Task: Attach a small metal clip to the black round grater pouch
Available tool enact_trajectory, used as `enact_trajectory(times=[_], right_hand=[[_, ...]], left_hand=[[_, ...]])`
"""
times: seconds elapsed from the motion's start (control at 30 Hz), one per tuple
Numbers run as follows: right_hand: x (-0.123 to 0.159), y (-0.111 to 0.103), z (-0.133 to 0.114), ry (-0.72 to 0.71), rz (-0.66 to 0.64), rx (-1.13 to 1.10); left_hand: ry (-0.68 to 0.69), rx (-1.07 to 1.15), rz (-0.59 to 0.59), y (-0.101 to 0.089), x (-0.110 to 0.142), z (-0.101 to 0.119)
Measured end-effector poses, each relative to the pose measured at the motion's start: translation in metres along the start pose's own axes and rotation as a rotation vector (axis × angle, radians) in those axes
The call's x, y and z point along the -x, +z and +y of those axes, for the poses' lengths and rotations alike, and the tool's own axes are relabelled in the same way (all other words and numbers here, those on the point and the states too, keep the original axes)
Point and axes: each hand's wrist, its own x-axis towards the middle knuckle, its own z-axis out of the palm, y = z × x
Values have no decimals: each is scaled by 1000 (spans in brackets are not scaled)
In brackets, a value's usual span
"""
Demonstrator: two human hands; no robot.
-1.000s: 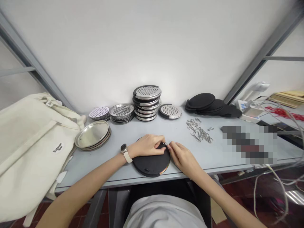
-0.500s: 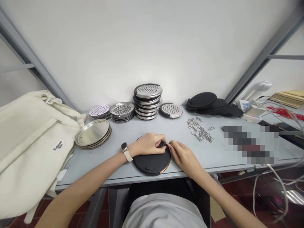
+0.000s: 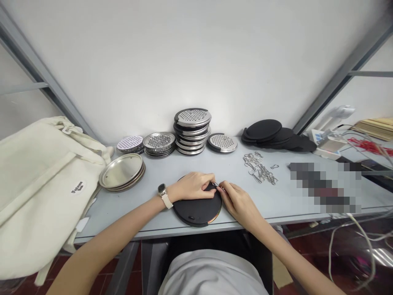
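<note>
The landmark is the black disc (image 3: 196,211), lying flat near the table's front edge: round, matt, with a raised oval nub and a strip of shiny rim showing at lower right. The left hand (image 3: 193,187) rests on it, thumb and forefinger slightly apart at its far right edge; whether they grip, I cannot tell. The right hand (image 3: 238,200), beside that edge, pinches a small metal piece (image 3: 215,184) in narrowed fingertips.

Risks, in my judgement: the metal piece looks slick and thin—a loose pinch could let it spring away. Uneven pressure from the left hand could turn the disc or scuff its dark face.

Beyond the disc stands a stack of perforated discs (image 3: 193,131), bright metal with black edging—uneven, so a knock could topple it. To the disc's right lie wiry, looped metal clips (image 3: 260,169), liable to tangle.
</note>
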Motion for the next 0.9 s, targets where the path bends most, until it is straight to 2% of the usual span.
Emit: enact_trajectory(times=[0.3,0.73,0.9], right_hand=[[2,-1,1,-10,5,11],[-1,-7,-5,-63,128,107],[-2,-7,-4,-68,71,65]], left_hand=[[45,-50,-12,-2,-1,4],[20,-107,-9,-2,0,7],[10,-113,-4,-3,0,8]])
